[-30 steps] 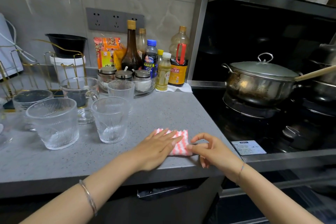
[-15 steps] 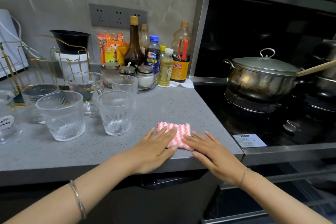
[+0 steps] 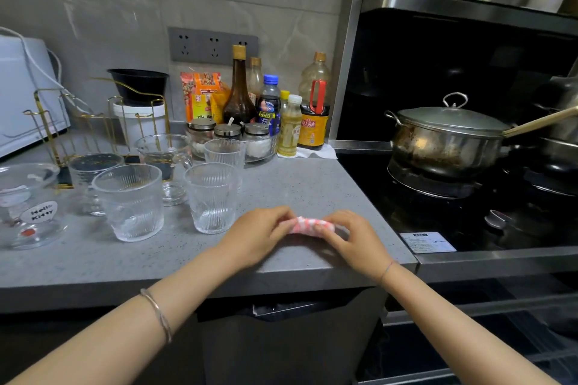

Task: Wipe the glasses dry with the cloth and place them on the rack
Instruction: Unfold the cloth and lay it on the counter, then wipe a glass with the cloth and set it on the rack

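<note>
Ribbed glasses (image 3: 211,197) stand clustered on the table (image 3: 297,181), just left of my hands. None sits on the gold wire rack (image 3: 50,122) at far left, so I judge all the wiping is ahead. My left hand (image 3: 259,234) and right hand (image 3: 353,237) both pinch the pink-and-white cloth (image 3: 308,225) near the table's near edge. A glass bowl (image 3: 31,206) at left reads "Hello Kitty".

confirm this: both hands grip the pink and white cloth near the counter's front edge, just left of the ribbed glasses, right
Not quite. In the head view the left hand and right hand do grip the cloth near the counter front edge, but it lies to the right of the ribbed glasses, not left.
</note>
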Motion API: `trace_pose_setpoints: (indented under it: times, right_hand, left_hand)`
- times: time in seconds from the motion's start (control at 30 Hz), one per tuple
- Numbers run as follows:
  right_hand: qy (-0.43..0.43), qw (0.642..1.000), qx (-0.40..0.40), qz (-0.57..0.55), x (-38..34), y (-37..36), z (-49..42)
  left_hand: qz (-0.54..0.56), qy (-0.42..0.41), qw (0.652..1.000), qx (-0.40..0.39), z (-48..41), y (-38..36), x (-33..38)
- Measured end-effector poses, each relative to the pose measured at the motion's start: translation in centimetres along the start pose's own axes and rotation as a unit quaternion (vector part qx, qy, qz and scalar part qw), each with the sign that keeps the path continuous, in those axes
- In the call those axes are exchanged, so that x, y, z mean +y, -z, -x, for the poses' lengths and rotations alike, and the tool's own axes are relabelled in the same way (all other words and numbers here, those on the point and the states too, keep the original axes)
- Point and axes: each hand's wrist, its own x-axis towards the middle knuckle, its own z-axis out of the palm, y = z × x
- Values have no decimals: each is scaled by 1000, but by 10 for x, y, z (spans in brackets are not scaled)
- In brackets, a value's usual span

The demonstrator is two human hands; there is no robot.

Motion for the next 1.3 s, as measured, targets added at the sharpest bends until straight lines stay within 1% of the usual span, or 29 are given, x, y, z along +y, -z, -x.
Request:
trace_pose_setpoints:
  times: [0.07, 0.13, 0.2, 0.23, 0.3, 0.33, 0.4, 0.47, 0.53, 0.6, 0.73, 0.8, 0.83, 0.87, 0.93, 1.0, 1.07, 1.13, 1.2, 1.23, 1.3]
  right_hand:
    - [-23, 998, -2, -64, -14, 7, -14]
    - [-42, 992, -20, -116, -31, 15, -26]
    - [-79, 979, -42, -184, -44, 22, -34]
    - [-110, 963, -51, -241, -49, 23, -35]
    - [-175, 913, -84, -359, -58, 20, -35]
    - [-194, 889, -113, -399, -62, 18, -34]
    - [-214, 847, -180, -452, -69, 9, -33]
    - [-231, 813, -205, -494, -79, 0, -35]
    - [-247, 784, -188, -538, -89, -10, -41]
    - [-250, 763, -180, -568, -98, -18, -47]
    - [-244, 744, -166, -599, -105, -28, -58]
    - [-256, 729, -134, -620, -106, -33, -62]
    - [-259, 723, -115, -630, -105, -35, -64]
    - [-260, 719, -95, -638, -104, -37, -65]
    - [-255, 722, -50, -641, -101, -43, -69]
    - [-254, 724, -6, -642, -97, -49, -72]
    - [-263, 726, 30, -635, -95, -55, -75]
    - [-278, 726, 69, -625, -91, -61, -80]
    - [-283, 708, 104, -638, -85, -67, -83]
    - [-276, 699, 108, -650, -84, -69, -84]
    - [-261, 686, 88, -674, -87, -75, -86]
  left_hand:
    - [97, 17, 995, 10, -1, 6, -1]
    - [164, 24, 986, 33, -3, 15, 0]
    - [224, 42, 972, 60, -4, 28, 3]
    - [251, 54, 964, 73, -3, 35, 5]
    - [288, 72, 951, 92, 0, 50, 8]
    - [300, 77, 946, 99, 1, 58, 9]
    - [318, 88, 937, 115, 6, 69, 7]
    - [325, 104, 929, 141, 10, 76, 3]
    - [313, 110, 929, 163, 14, 77, -3]
    - [318, 110, 924, 180, 18, 76, -6]
    - [343, 135, 897, 244, 25, 85, -13]
    - [306, 130, 897, 291, 31, 89, -19]
    - [277, 128, 905, 298, 35, 89, -22]
    - [249, 130, 916, 285, 39, 90, -25]
    - [204, 155, 941, 223, 44, 89, -34]
    - [191, 184, 948, 176, 46, 88, -41]
    - [200, 191, 948, 157, 47, 84, -45]
    - [232, 205, 941, 137, 45, 77, -47]
    - [272, 226, 927, 120, 42, 70, -51]
    - [282, 237, 923, 115, 40, 67, -54]
    - [277, 256, 919, 113, 35, 64, -58]
